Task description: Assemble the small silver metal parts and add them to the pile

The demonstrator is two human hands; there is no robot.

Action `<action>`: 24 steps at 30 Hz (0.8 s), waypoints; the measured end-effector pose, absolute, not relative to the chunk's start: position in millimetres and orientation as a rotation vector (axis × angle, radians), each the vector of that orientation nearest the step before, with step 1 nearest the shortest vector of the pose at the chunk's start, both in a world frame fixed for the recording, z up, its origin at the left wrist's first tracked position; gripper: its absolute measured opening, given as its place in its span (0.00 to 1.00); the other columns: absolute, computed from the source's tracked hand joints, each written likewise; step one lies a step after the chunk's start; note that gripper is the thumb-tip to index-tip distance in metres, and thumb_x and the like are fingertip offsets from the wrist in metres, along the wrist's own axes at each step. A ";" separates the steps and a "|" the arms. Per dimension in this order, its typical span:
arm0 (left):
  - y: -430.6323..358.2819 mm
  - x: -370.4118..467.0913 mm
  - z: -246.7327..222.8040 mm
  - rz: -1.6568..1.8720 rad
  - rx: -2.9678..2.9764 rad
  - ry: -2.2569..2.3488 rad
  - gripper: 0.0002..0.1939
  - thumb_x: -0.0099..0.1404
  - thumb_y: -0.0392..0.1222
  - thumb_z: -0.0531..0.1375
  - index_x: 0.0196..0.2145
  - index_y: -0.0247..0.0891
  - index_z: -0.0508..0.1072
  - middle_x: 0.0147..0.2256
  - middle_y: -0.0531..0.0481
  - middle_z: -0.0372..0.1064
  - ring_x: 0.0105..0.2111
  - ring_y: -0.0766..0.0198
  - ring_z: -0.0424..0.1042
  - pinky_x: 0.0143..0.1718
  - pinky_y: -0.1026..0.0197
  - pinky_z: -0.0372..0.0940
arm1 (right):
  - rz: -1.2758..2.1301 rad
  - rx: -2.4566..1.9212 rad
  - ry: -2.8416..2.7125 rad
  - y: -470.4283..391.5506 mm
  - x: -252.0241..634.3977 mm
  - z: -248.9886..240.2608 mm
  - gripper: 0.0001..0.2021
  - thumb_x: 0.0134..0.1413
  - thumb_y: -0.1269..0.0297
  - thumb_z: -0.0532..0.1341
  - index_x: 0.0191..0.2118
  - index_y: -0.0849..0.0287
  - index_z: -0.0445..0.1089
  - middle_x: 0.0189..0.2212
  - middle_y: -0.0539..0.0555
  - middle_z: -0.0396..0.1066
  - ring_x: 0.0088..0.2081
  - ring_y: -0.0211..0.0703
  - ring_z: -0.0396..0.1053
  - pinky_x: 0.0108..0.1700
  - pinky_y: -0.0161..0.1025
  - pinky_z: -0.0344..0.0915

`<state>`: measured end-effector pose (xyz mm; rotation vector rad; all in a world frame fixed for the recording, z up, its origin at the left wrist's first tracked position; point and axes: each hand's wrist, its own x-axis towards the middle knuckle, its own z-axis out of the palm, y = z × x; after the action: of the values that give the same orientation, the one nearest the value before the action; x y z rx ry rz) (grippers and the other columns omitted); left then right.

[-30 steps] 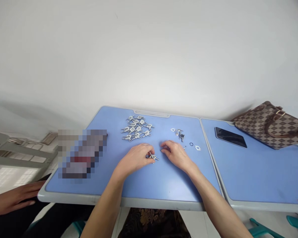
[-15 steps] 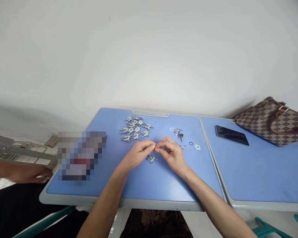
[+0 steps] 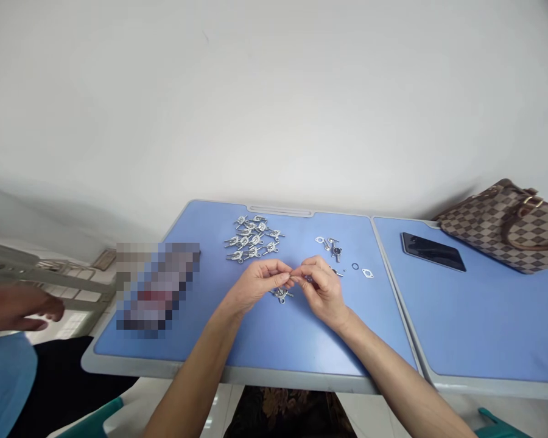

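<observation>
Left hand (image 3: 261, 283), right hand (image 3: 322, 291) brought together, fitting (image 3: 281, 295) nearby, handbag (image 3: 506, 228) contents hidden

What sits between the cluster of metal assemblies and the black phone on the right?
From the cluster to the phone, the head view shows a pale gasket, loose metal parts, then the table seam.

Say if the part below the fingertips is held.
Not held: the metal part lies on the table, left hand and right hand meeting above.
</observation>
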<state>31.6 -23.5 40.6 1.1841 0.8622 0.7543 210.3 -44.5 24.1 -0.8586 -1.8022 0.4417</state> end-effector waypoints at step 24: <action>-24.5 31.8 43.3 0.777 1.320 0.940 0.14 0.59 0.51 0.63 0.29 0.36 0.73 0.26 0.52 0.70 0.29 0.66 0.68 0.34 0.63 0.63 | 0.812 -1.001 -1.581 -47.3 208.9 30.5 0.03 0.58 0.69 0.63 0.33 0.56 0.72 0.30 0.50 0.67 0.30 0.37 0.64 0.30 0.35 0.61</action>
<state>31.8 -24.5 43.3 1.3202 0.9397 0.7767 208.9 -47.3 30.5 -1.0012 -1.5813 0.8116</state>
